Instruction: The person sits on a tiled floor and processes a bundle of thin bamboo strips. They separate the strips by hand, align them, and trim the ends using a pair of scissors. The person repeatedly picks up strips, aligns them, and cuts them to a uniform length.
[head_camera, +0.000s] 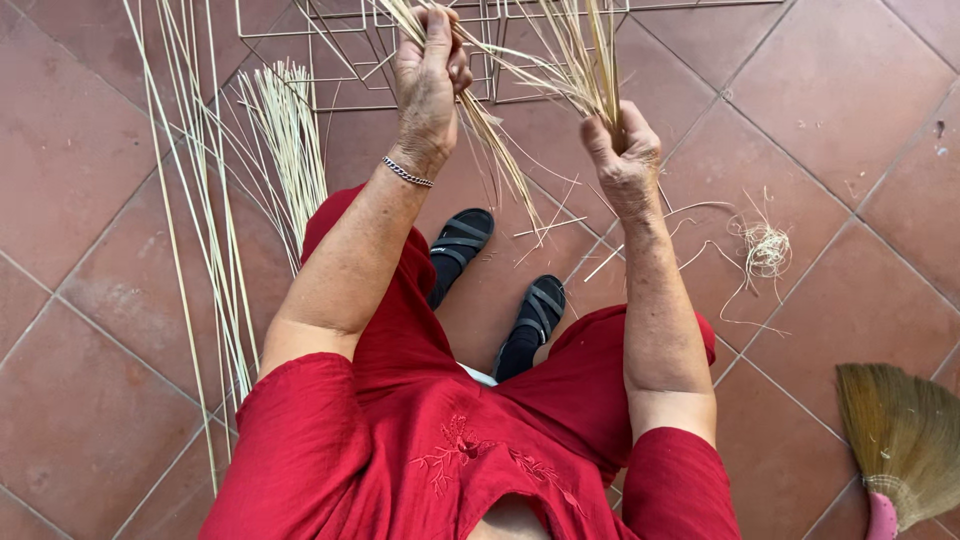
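My left hand (430, 70) is raised in front of me and closed around a bunch of pale straw strands (500, 150) that trail down and to the right. My right hand (622, 150) grips another part of the straw, with the strands (590, 60) rising above the fist. A silver bracelet (406, 173) sits on my left wrist. Both hands are above my knees, over the tiled floor.
A thin wire frame (340, 60) lies on the red floor tiles (840, 120) beyond the hands. Long pale reeds (205, 200) lie to the left, a small tangle of straw (765, 245) to the right, a broom head (905, 440) at bottom right. My sandalled feet (500, 280) rest below.
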